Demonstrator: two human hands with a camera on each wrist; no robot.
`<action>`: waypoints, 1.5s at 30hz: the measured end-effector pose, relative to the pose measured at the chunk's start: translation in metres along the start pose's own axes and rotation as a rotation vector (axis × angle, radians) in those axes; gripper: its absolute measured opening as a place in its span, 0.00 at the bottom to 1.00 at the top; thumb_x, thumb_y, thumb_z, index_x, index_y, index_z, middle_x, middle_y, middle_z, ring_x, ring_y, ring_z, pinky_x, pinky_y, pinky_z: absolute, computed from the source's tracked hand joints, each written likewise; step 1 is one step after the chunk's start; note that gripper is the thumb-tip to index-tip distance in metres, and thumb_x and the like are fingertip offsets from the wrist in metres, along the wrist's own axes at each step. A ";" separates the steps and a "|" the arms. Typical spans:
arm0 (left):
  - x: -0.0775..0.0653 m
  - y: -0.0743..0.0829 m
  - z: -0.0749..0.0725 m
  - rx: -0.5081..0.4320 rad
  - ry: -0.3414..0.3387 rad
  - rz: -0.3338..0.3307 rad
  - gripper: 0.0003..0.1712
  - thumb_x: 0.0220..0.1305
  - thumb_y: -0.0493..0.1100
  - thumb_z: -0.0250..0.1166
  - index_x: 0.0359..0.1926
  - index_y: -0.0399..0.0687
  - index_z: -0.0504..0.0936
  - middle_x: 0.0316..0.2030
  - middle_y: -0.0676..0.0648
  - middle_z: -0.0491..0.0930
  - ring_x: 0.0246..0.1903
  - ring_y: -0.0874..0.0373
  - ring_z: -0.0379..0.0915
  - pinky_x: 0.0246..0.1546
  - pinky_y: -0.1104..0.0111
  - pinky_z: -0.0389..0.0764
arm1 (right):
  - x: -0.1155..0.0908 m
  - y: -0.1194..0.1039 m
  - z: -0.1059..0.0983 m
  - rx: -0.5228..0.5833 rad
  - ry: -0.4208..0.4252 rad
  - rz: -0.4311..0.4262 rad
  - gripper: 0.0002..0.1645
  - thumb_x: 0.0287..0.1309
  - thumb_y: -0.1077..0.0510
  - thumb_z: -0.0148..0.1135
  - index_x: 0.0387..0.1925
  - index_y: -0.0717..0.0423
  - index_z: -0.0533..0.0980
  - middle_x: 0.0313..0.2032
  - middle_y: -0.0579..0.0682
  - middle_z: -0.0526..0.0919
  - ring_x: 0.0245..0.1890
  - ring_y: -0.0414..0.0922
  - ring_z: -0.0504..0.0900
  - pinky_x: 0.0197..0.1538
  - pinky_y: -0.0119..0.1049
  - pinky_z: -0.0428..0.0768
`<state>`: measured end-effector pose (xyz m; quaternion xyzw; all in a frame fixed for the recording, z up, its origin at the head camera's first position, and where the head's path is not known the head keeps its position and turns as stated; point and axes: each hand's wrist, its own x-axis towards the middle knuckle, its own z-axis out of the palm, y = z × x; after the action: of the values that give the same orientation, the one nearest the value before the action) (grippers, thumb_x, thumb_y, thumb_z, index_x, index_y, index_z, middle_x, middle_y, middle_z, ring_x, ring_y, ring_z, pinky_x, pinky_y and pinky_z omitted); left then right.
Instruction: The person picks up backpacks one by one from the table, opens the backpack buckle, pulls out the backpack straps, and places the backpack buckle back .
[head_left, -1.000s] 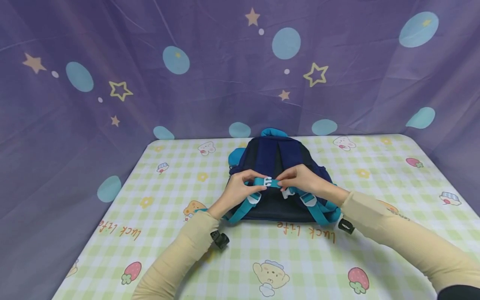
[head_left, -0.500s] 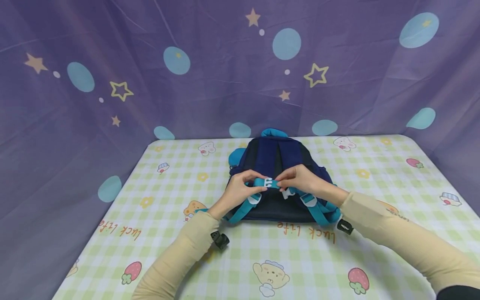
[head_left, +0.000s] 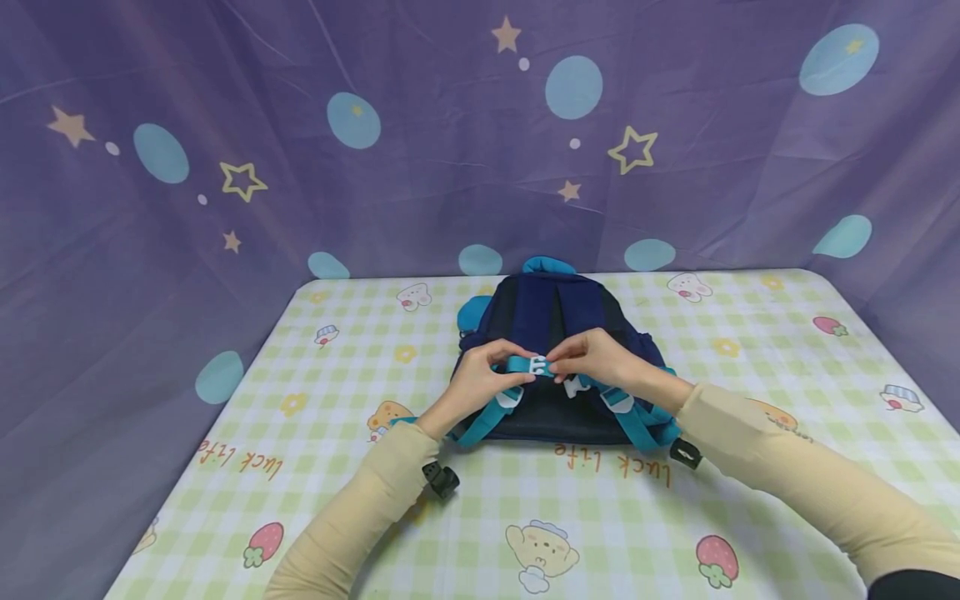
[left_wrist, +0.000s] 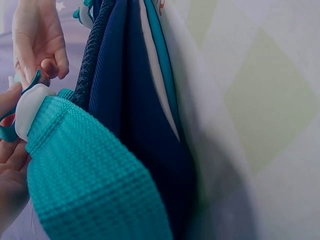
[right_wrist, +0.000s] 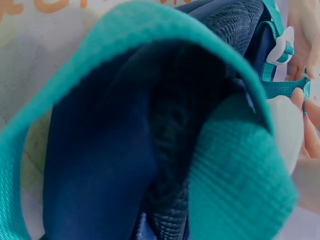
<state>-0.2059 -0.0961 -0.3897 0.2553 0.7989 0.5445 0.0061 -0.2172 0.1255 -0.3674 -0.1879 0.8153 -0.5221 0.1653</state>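
Note:
A navy backpack (head_left: 551, 317) with teal straps lies on the table, its shoulder-strap side up. My left hand (head_left: 480, 377) pinches a white pronged buckle piece (head_left: 537, 365) and the teal webbing at its left. On the buckle's other side, my right hand (head_left: 600, 360) pinches the short teal webbing (head_left: 550, 367) close against it. Below my right fingers hangs a second white buckle piece (head_left: 576, 385), apart from the first. In the left wrist view, a wide teal strap (left_wrist: 90, 170) and a white adjuster (left_wrist: 32, 110) partly cover my left fingers.
A checked cloth with printed cartoons covers the table (head_left: 540, 500). White strap adjusters (head_left: 508, 397) sit on the lower teal straps. A teal strap loop (right_wrist: 135, 25) arches close before the right wrist camera. A purple curtain (head_left: 450, 150) hangs behind the table.
My right hand has shifted slightly left along the webbing, closer to the white buckle piece. The left hand and backpack have hardly moved.

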 end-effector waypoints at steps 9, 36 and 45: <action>-0.001 -0.002 0.000 -0.005 -0.002 0.014 0.12 0.59 0.35 0.71 0.44 0.40 0.84 0.45 0.44 0.85 0.43 0.55 0.81 0.49 0.63 0.79 | -0.002 0.002 0.000 -0.017 0.022 0.007 0.14 0.65 0.65 0.60 0.47 0.73 0.80 0.37 0.60 0.87 0.36 0.53 0.86 0.45 0.44 0.83; -0.002 -0.004 0.002 0.000 -0.003 0.013 0.13 0.58 0.36 0.72 0.44 0.40 0.82 0.46 0.43 0.85 0.47 0.51 0.80 0.51 0.61 0.78 | -0.003 0.001 0.005 0.064 0.079 0.033 0.11 0.62 0.66 0.63 0.43 0.71 0.81 0.32 0.57 0.87 0.35 0.52 0.87 0.46 0.44 0.83; -0.001 -0.004 0.003 -0.009 -0.004 0.027 0.13 0.58 0.35 0.71 0.44 0.39 0.82 0.47 0.43 0.84 0.46 0.51 0.81 0.48 0.64 0.79 | -0.003 0.003 0.005 0.077 0.077 0.025 0.12 0.63 0.65 0.63 0.44 0.71 0.81 0.32 0.57 0.87 0.36 0.55 0.86 0.46 0.43 0.82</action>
<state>-0.2057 -0.0957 -0.3950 0.2670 0.7929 0.5477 0.0016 -0.2130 0.1242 -0.3724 -0.1510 0.8028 -0.5577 0.1476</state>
